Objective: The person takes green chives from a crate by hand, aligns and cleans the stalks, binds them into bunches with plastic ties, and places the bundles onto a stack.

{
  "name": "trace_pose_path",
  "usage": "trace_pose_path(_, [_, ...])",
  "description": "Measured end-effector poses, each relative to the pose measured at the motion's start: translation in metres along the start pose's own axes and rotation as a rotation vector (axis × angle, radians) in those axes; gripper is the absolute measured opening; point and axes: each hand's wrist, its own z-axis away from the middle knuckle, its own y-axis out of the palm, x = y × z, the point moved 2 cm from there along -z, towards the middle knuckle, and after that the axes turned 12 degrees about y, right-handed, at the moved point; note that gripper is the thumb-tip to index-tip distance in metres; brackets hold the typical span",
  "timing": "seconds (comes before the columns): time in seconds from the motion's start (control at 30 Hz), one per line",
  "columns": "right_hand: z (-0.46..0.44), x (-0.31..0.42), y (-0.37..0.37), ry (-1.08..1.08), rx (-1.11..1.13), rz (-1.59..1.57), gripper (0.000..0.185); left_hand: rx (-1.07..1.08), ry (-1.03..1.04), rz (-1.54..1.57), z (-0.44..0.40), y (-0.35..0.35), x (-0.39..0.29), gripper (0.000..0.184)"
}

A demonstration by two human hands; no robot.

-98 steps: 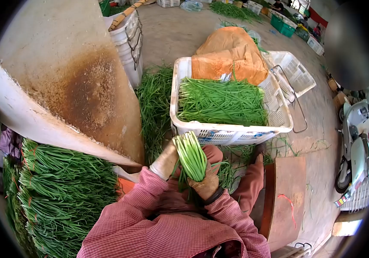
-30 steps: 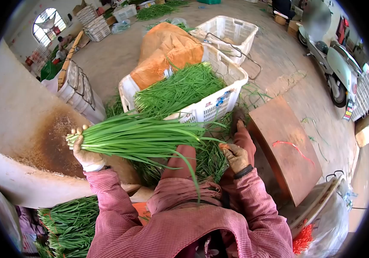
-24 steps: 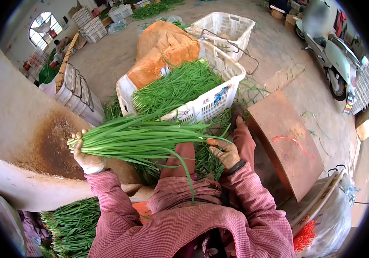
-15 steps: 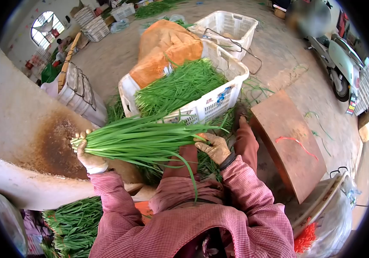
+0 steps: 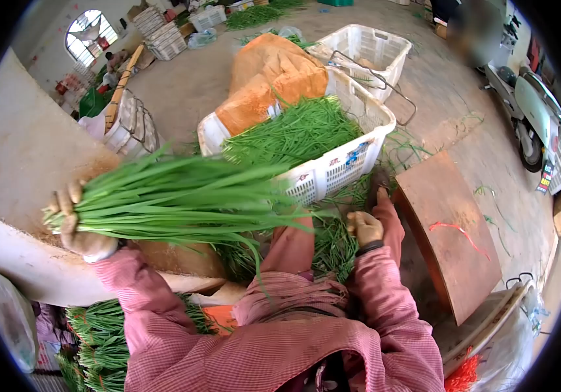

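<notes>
My left hand is closed round the pale stem ends of a large bunch of garlic chives. The long green leaves stretch to the right across my lap and look smeared by motion. Apart from their tips, my right hand hovers over my knee with its fingers curled in. Whether a leaf is in those fingers is hidden. Beyond the bunch stands a white plastic crate, with loose garlic chives lying in it and an orange cloth over its far left side.
A brown wooden board with a red tie stands at my right. Tied bundles of chives lie low on my left, below a pale ledge. Behind are another white crate and a parked scooter. Loose leaves litter the floor.
My left hand has swung left with the chives. My right hand has come away from the leaf tips, moving right and curling closed. The view has shifted slightly.
</notes>
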Motion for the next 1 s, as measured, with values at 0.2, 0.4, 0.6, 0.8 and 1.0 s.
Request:
trace_pose_path(0.2, [-0.037,-0.045,-0.036,-0.392,-0.261,0.342,0.015,0.693,0.114,-0.228,-0.014,0.079,0.000,0.008])
trace_pose_path(0.4, [0.002,-0.020,-0.026,-0.161,-0.211,0.607,0.028,1.727,-0.018,-0.494,0.169,0.144,0.071,0.018])
trace_pose_path(0.6, [0.031,-0.017,-0.044,-0.240,-0.143,0.464,0.025,1.856,-0.222,-0.375,0.320,0.138,0.099,0.008])
trace_pose_path(0.8, [0.025,-0.031,-0.029,-0.196,-0.031,0.422,0.021,2.057,-0.320,-0.397,0.324,0.147,0.110,0.008])
trace_pose_path(1.0, [0.036,0.016,0.016,0.377,0.248,-0.440,0.017,2.013,-0.352,-0.386,0.325,0.146,0.115,0.007])
